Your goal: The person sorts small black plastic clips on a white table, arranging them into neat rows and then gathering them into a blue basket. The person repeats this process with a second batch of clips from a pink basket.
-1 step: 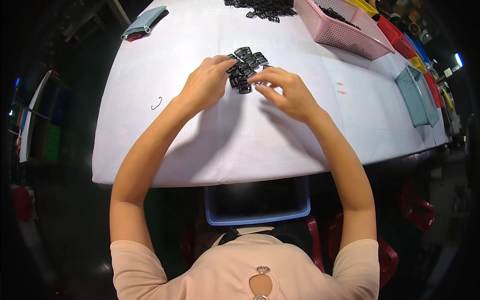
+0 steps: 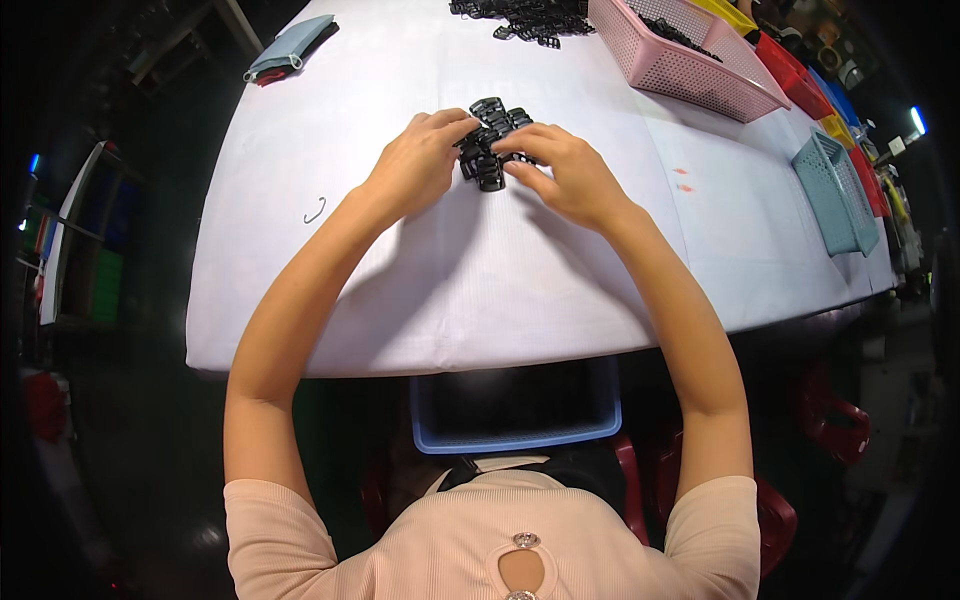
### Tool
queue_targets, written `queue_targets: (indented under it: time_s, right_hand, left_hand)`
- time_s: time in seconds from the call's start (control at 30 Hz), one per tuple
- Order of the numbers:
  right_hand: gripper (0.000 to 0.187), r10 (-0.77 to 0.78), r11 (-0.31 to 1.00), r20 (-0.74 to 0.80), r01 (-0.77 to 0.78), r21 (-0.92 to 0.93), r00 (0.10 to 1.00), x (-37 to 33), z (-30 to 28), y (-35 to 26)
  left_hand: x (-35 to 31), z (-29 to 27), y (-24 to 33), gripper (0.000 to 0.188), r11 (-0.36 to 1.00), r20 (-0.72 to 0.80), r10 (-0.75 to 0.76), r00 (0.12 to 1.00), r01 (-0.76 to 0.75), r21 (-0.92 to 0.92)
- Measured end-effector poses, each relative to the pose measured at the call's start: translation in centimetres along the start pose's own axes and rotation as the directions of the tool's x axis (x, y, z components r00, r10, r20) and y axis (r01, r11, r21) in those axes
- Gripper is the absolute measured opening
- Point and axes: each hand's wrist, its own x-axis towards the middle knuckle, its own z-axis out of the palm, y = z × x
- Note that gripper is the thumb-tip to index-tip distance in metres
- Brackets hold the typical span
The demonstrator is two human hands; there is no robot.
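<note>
A small heap of black plastic buckles (image 2: 490, 130) lies on the white-covered table in front of me. My left hand (image 2: 422, 165) rests against the heap's left side, its fingers stretched over the edge and its thumb mostly hidden. From the right, my right hand (image 2: 568, 178) reaches in with thumb and fingers apart. Its fingertips touch the buckles, and a few dark pieces show between finger and thumb. Neither hand lifts a buckle off the heap.
A larger pile of black buckles (image 2: 540, 22) lies at the far edge. Beside it stands a pink basket (image 2: 690, 80) holding black pieces; a teal basket (image 2: 835, 195) is farther right. Folded cloth masks (image 2: 290, 50) and a bent wire hook (image 2: 316, 210) lie left. A blue bin (image 2: 515, 442) sits below the table edge.
My right hand's fingers have moved slightly left onto the heap, and its thumb has come closer to the buckles. The left hand has barely moved.
</note>
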Motion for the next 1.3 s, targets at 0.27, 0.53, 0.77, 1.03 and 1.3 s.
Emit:
queue_targets:
  time_s: [0.27, 0.53, 0.77, 1.03, 1.3]
  right_hand:
    - [0.023, 0.043, 0.949, -0.001, -0.041, -0.312, 0.999, -3.4, -0.4, 1.1]
    - [0.021, 0.406, 0.903, 0.141, -0.420, 0.093, 0.903, -5.3, -3.8, -0.6]
    - [0.018, 0.357, 0.931, 0.108, -0.363, 0.043, 0.928, -5.0, -3.7, -1.6]
    - [0.028, 0.042, 0.994, 0.021, -0.040, -0.104, 0.999, -8.0, -2.3, -5.0]
    - [0.019, 0.203, 0.975, 0.012, -0.201, -0.093, 0.979, -6.6, -3.1, -2.2]
  left_hand:
    - [-1.3, -3.4, 2.5, 0.028, 0.986, 0.310, -0.156, 0.938, 0.128, 0.108]
    - [-1.6, 1.9, 1.4, 0.033, 0.985, 0.036, 0.171, 0.985, -0.172, 0.025]
    - [-1.6, 2.2, 1.3, 0.027, 0.971, -0.030, 0.234, 0.972, -0.233, 0.046]
    - [-1.5, 1.5, 0.7, 0.024, 0.940, -0.072, 0.305, 0.949, -0.288, 0.185]
    - [-2.9, -2.0, 4.5, 0.015, 0.911, 0.358, -0.127, 0.925, 0.251, -0.326]
